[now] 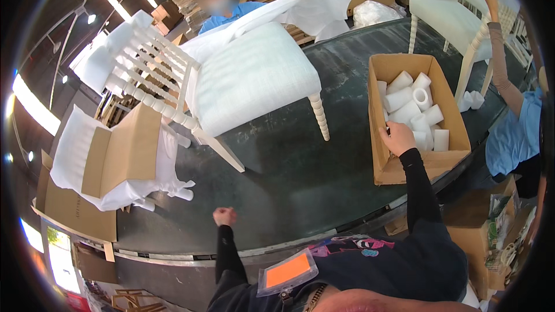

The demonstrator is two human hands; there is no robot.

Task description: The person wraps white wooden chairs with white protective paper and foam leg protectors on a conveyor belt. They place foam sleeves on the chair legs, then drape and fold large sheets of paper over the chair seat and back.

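My right hand (pixel 399 138) is closed at the left wall of an open cardboard box (pixel 386 172), its fingers curled over the edge. Inside the box lie several white foam tubes (pixel 407 113), some right beside that hand. My left hand (pixel 225 216) is curled into a fist over the near edge of the dark work table (pixel 277 196), and I see nothing in it. Beyond it stands a white chair (pixel 257 75) with turned spindles and a pale wrapped seat. White foam sheet also covers the chair's back rail.
Left on the table is a foam-wrapped chair (pixel 69 156) with folded cardboard (pixel 128 150) over it. Across the table a co-worker in blue (pixel 245 9) holds up a white foam sheet (pixel 324 0). At right another co-worker's arm (pixel 504 66) reaches to a second chair (pixel 448 23).
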